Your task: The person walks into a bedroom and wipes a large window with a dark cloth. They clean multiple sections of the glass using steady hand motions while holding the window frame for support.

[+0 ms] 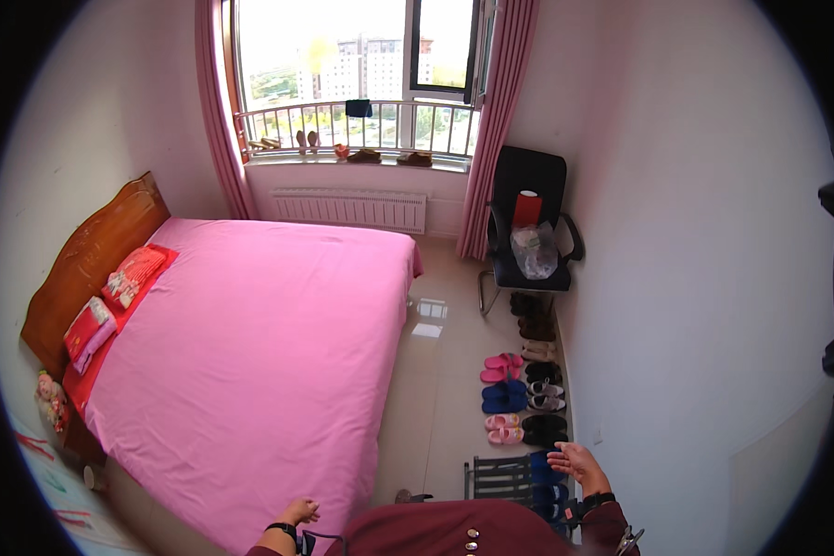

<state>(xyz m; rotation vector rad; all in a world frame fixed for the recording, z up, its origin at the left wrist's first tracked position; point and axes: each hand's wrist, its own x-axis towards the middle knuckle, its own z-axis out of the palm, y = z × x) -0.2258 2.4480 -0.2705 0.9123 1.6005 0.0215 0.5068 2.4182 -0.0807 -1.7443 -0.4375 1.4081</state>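
Observation:
My left hand [299,512] hangs over the near right corner of the pink bedspread [259,343], its fingers loosely bent and apart, holding nothing. It wears a black wrist strap. My right hand [576,465] is raised near the right wall, with fingers stretched out and nothing in it. Beneath it are blue slippers [545,466] and a dark folding stool [499,477] on the floor. Whether my left hand touches the bed cannot be made out.
Pairs of shoes and slippers [503,398] line the right wall. Beyond them stands a black armchair [533,176] holding a clear plastic bag [535,252] and a red item. A wooden headboard [93,250] with red pillows [91,334] is at left; a radiator [352,209] sits below the window.

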